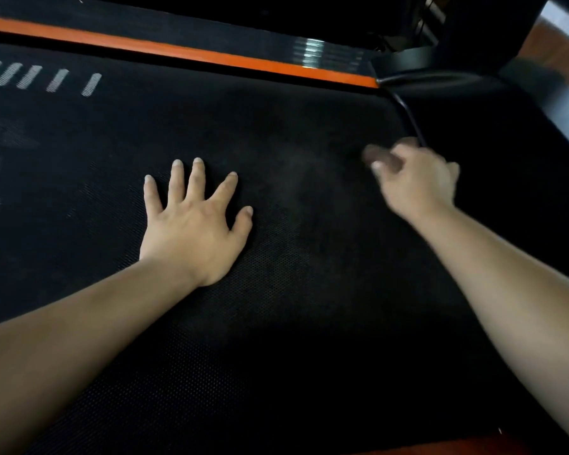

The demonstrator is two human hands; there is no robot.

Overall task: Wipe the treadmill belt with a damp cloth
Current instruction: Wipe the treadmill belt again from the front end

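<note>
Currently: one black textured treadmill belt [276, 323] fills view, two bare hands on it. Left hand [191, 224]: flat, palm down, five fingers spread straight, resting on belt near centre. Right hand [414, 182]: motion-blurred, fingers curled round one small dark brown wad [380, 156] at belt's right end, just beside black plastic end cover [467, 103]; whether wad is cloth, cannot tell. One orange stripe [178, 50] runs along far side rail. Five white hatched marks [30, 77] in row on belt, far left.

Black, finely dotted treadmill belt [276, 290] with pale hatched dashes [40, 77], beside an orange side stripe [178, 52]
</note>
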